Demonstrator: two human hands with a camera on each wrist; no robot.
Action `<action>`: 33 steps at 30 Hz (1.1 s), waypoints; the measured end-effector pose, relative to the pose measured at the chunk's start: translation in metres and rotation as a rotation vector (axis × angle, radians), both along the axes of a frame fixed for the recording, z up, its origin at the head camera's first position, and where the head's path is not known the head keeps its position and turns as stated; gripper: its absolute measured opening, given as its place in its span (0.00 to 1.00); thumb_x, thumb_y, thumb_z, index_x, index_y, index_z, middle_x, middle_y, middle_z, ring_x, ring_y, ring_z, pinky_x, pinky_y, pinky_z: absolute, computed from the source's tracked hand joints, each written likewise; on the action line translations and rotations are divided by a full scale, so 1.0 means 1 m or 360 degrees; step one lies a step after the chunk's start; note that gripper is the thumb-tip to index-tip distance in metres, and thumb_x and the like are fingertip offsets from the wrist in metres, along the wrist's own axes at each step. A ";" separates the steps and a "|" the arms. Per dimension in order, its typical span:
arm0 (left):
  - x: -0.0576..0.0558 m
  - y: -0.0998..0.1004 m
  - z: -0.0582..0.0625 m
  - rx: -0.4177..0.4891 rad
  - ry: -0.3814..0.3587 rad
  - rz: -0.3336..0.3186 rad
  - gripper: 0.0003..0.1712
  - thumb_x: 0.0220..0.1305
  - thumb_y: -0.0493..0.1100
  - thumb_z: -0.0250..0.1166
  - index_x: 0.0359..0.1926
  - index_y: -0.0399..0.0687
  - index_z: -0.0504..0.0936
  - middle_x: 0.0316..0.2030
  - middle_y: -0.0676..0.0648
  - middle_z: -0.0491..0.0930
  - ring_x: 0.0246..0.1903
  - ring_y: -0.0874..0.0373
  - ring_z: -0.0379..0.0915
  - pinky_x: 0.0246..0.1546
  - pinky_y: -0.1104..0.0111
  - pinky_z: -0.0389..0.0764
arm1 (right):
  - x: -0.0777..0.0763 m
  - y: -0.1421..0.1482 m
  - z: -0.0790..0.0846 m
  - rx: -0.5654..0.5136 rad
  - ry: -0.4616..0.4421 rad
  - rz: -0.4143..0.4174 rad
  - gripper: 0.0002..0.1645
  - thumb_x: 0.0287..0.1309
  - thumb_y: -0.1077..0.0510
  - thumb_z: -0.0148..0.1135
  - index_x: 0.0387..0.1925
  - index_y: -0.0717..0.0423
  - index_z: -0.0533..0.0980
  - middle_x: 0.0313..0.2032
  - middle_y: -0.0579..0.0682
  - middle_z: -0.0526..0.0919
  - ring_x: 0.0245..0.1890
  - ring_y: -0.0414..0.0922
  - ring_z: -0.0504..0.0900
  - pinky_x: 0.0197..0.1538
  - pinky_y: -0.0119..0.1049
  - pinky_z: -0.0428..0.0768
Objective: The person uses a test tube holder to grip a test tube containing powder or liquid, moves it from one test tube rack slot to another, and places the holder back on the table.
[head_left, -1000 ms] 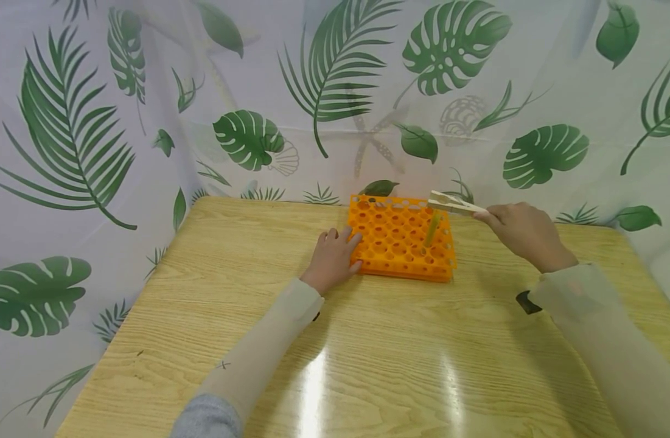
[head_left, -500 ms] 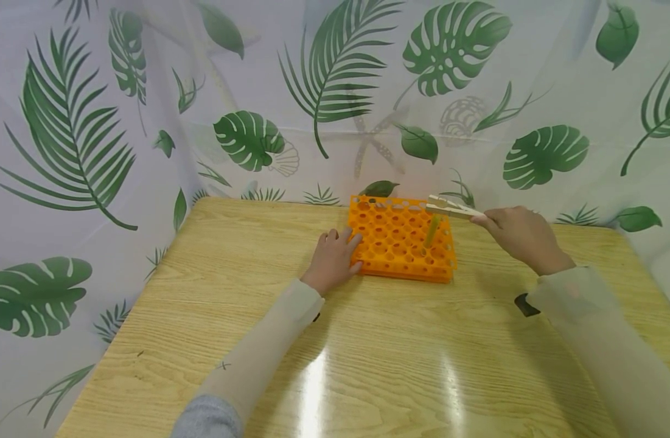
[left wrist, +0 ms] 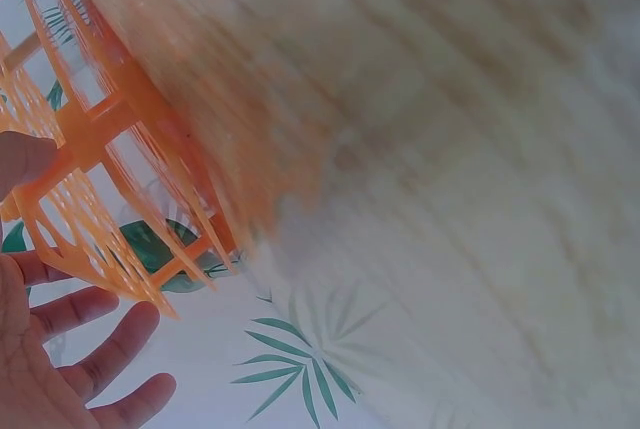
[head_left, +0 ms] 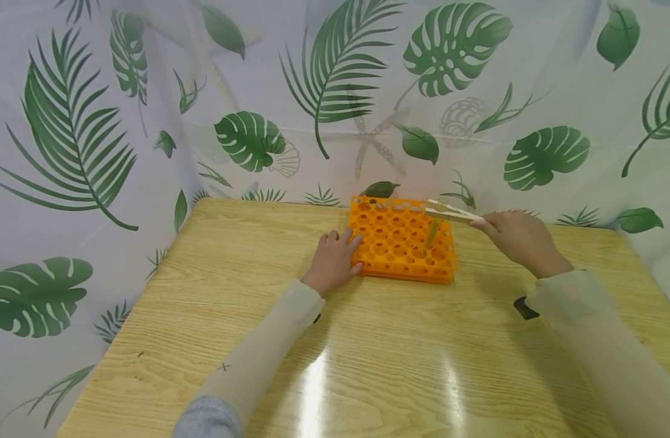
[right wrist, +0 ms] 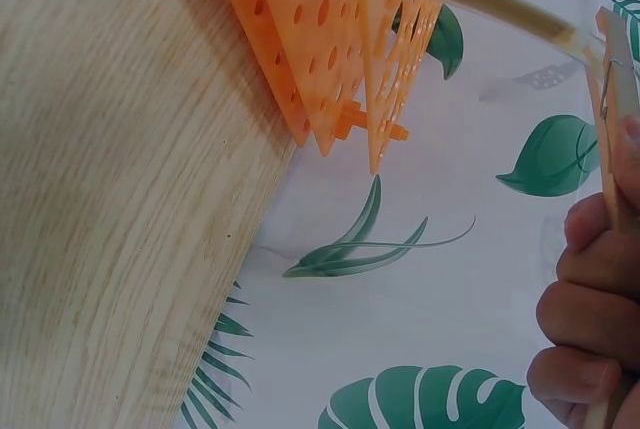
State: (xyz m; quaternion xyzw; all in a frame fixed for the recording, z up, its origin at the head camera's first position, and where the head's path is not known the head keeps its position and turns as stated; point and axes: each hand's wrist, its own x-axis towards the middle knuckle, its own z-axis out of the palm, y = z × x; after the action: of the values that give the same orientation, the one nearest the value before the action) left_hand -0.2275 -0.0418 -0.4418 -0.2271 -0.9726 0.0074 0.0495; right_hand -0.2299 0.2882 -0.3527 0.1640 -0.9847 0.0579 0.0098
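An orange test tube rack (head_left: 389, 234) stands at the back of the wooden table. My left hand (head_left: 333, 258) holds its left end, thumb at the front corner, the other fingers spread beside it; the left wrist view shows the thumb (left wrist: 25, 161) over the lattice. In my right hand (head_left: 523, 240) is a wooden test tube clamp (head_left: 452, 212), its jaws around the top of a test tube (head_left: 432, 234) with yellow liquid. The test tube (right wrist: 490, 1) slants slightly, its lower part inside a hole near the rack's right end. How deep its bottom sits is hidden.
A white cloth (head_left: 324, 164) printed with green leaves hangs right behind the rack, along the back edge of the table (head_left: 378, 353). Light glares off the tabletop in front. A dark band (head_left: 526, 308) shows at the right wrist.
My right hand has come slightly down and to the left, with the clamp. The test tube's top is a little lower. My left hand and the rack have stayed put.
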 end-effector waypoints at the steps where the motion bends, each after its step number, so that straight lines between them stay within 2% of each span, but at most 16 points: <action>1: 0.000 0.000 0.000 0.0003 -0.0003 0.0001 0.31 0.64 0.60 0.55 0.63 0.54 0.64 0.62 0.46 0.66 0.53 0.46 0.69 0.58 0.54 0.69 | 0.000 0.000 0.000 0.0010 -0.0002 0.0003 0.30 0.69 0.40 0.40 0.32 0.58 0.78 0.15 0.47 0.63 0.16 0.44 0.61 0.24 0.37 0.61; 9: 0.000 0.000 -0.001 0.0000 0.0011 0.0002 0.31 0.65 0.60 0.55 0.64 0.54 0.64 0.63 0.46 0.66 0.54 0.46 0.69 0.58 0.54 0.69 | -0.001 0.001 -0.002 0.0025 -0.0001 0.0017 0.31 0.69 0.39 0.39 0.33 0.58 0.78 0.15 0.47 0.64 0.17 0.44 0.63 0.25 0.37 0.62; 20: 0.001 0.000 -0.002 -0.0007 0.0018 0.0012 0.30 0.65 0.61 0.55 0.63 0.55 0.65 0.63 0.47 0.66 0.53 0.47 0.69 0.57 0.54 0.70 | 0.000 -0.002 -0.006 -0.0018 0.0019 0.0032 0.29 0.69 0.40 0.41 0.29 0.56 0.77 0.15 0.47 0.63 0.17 0.43 0.62 0.24 0.36 0.60; 27: 0.001 0.000 -0.002 0.0006 0.0017 0.0012 0.30 0.65 0.60 0.55 0.63 0.54 0.65 0.62 0.47 0.66 0.53 0.47 0.69 0.57 0.55 0.69 | 0.000 -0.001 -0.007 -0.0009 -0.0024 0.0036 0.30 0.69 0.40 0.40 0.37 0.58 0.80 0.15 0.47 0.64 0.17 0.43 0.61 0.23 0.35 0.60; 33: 0.001 0.001 0.000 -0.0012 0.0006 0.0019 0.30 0.65 0.61 0.55 0.63 0.54 0.65 0.63 0.47 0.66 0.54 0.47 0.68 0.57 0.55 0.69 | 0.000 0.000 -0.009 0.0004 -0.0049 0.0035 0.34 0.69 0.38 0.37 0.40 0.59 0.81 0.14 0.46 0.66 0.17 0.43 0.65 0.25 0.37 0.64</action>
State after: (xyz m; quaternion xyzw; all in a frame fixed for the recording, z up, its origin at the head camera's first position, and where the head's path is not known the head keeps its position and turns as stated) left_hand -0.2263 -0.0412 -0.4420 -0.2215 -0.9738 0.0117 0.0504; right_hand -0.2302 0.2884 -0.3619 0.1741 -0.9829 0.0593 -0.0061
